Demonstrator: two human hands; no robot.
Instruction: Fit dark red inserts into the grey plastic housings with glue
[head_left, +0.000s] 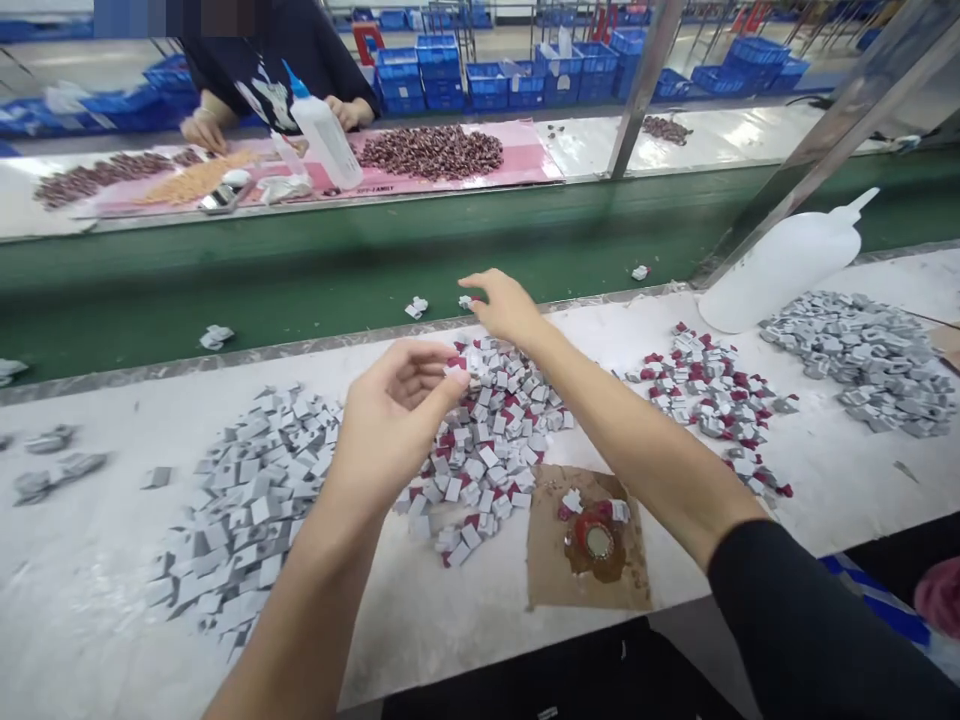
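My left hand pinches a small grey-and-maroon piece between thumb and fingertips, over the middle pile. Farther forward, my right hand reaches to the near edge of the green belt, its fingers around a small white-and-maroon piece. Below both hands lies a pile of grey-and-maroon pieces. A pile of plain grey pieces is left of it. Near the table's front edge, a brown cardboard square bears wet glue-like liquid, a round cap and a few pieces.
On the right are a maroon-and-grey pile, a grey pile and a white bottle near a slanted metal post. Across the belt, a person works at a pink mat. Blue crates stand behind.
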